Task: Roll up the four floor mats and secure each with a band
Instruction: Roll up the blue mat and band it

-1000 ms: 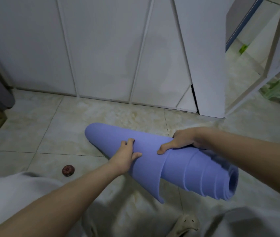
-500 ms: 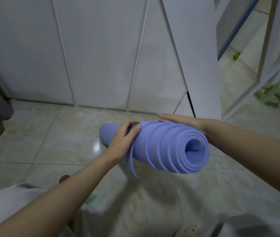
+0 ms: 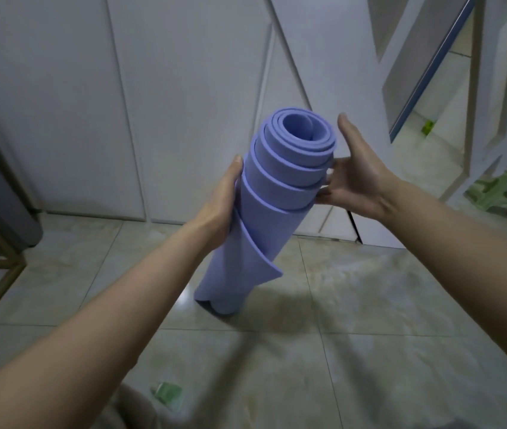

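Two hands, one upright purple mat roll (image 3: pixel 264 193).
Left hand (image 3: pixel 218 205), 9 o'clock, clasps it (fingers hidden) — right hand (image 3: pixel 357 178), 3 o'clock, thumb splayed, fingertips (image 3: pixel 323 198) touching.

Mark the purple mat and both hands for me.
purple mat (image 3: pixel 272 193): head view, stepped outer layers of the roll.
left hand (image 3: pixel 219 202): head view, middle of the hand.
right hand (image 3: pixel 359 178): head view, open palm.

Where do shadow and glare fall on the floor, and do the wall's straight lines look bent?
Head view: dim, soft light; a shadow lies on the pale glossy floor tiles right of the rolled purple foam mat; a sheen shows left of its foot; seams of the white wall panels lean outward, wide-angle distortion.
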`<state>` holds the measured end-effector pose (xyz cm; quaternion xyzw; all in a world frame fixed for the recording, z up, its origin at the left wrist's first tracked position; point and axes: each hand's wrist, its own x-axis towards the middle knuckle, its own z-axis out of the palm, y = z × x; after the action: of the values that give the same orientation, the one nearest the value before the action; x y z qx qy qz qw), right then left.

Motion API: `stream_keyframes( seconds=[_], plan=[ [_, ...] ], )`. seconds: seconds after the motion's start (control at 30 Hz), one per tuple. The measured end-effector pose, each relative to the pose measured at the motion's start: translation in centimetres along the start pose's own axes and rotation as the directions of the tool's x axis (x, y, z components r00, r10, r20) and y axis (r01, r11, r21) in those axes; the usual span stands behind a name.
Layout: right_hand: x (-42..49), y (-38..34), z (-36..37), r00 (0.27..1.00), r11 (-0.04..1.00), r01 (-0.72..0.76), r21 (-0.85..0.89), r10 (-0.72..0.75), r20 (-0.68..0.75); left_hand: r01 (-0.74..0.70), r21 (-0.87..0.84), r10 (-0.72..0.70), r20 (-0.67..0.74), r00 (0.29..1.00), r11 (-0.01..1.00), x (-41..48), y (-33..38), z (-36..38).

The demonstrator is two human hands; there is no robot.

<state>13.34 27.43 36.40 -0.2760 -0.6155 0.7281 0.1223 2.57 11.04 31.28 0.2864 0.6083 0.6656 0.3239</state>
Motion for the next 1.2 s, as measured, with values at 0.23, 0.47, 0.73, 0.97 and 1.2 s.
stream_keyframes(
  seconds=[0.23, 0.47, 0.73, 0.97, 1.2],
  plan=[
    [-0.3, 0.4, 2.2, 0.998, 0.971, 0.059, -0.232, -0.054, 0.028, 0.049, 0.061, -0.045, -0.063, 0.997, 0.997, -0.2, 1.2, 0.4],
    [-1.5, 0.5, 5.1, 0.991, 0.932, 0.114, -0.345, -0.080, 0.111, 0.178, 0.058, -0.170, -0.123, 0.978, 0.982, -1.2, 2.5, -0.9],
    [-1.5, -5.9, 6.3, 0.979, 0.938, 0.190, -0.289, -0.202, -0.011, 0.287, -0.032, -0.288, -0.172, 0.942, 0.957, -1.2, 8.3, -0.9],
    [-2.0, -3.0, 6.8, 0.991, 0.948, 0.110, -0.298, -0.128, -0.041, 0.338, -0.110, -0.354, -0.193, 0.915, 0.935, -2.6, 6.0, -0.3],
    [-2.1, -0.9, 6.6, 0.983, 0.948, 0.131, -0.289, -0.162, -0.087, 0.133, -0.251, -0.170, -0.130, 0.977, 0.959, -2.1, 4.5, 0.8]
  ],
)
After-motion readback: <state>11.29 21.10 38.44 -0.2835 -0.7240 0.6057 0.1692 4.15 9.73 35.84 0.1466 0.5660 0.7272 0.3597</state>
